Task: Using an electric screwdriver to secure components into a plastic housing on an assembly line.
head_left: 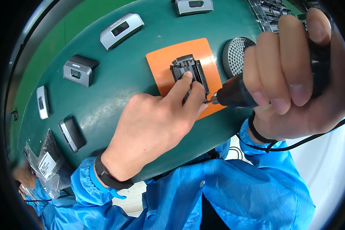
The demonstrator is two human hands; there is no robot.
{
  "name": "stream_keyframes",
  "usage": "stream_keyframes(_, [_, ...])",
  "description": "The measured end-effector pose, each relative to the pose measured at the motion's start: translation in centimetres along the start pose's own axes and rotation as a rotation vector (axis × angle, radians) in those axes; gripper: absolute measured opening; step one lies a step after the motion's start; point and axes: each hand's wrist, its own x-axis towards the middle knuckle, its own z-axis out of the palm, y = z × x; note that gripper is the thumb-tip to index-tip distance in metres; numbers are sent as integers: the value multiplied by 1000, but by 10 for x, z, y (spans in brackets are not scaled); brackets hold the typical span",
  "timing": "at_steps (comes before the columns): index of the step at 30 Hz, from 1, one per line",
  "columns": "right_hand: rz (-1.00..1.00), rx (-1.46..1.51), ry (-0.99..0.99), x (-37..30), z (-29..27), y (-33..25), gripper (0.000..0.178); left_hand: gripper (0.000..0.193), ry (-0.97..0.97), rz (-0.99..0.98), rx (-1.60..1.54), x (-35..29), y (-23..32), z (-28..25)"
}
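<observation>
Black plastic housing (189,71) sits on orange mat (184,73), near the table's middle, toward its near edge. Left hand (157,122) pins it down: index and middle fingertips pressed on the housing's near side, other fingers curled on the mat edge. So left is grasping/steadying the housing, not gripping around it. Right hand (295,73) is clenched round a black electric screwdriver (237,92), bit tip at the housing's near right corner, just beside the left fingertips. Whether the bit is seated on a screw: too small to tell. A black cable (295,145) runs off below the right wrist, and both wrists wear dark bands over blue sleeves.

Progress, judged: fastening at this corner looks in hand, not finished; screw heads elsewhere on the housing can't be made out, so the done/left count can't be read.

Outward: round perforated grey disc (235,53) just right of the mat. Grey-and-black rectangular units (120,30) lie spread along the green table's (115,84) far and left edges, several of them, well apart from the mat. Clear plastic bags (46,161) at the near left corner. Tray of small parts (272,13) at the far right corner, partly cut off.
</observation>
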Motion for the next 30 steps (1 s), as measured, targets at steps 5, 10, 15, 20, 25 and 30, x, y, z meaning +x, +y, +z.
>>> stream_keyframes(5, [-3,20,-7,0,1,2,38,27,31,20,12,0,0,-1])
stream_keyframes(10, [-4,35,-13,-1,2,1,38,26,60,0,-37,0,2,-3])
stream_keyframes(15, [1,47,-15,-1,2,1,38,27,47,5,-70,1,1,-5])
stream_keyframes(20, [1,55,-19,-1,3,2,38,25,44,23,-51,-1,-1,-3])
stream_keyframes(25, [-2,66,-19,-2,3,1,38,22,22,16,-30,0,1,-2])
stream_keyframes(30, [4,71,-22,-2,5,4,38,22,20,10,-44,-1,1,-3])
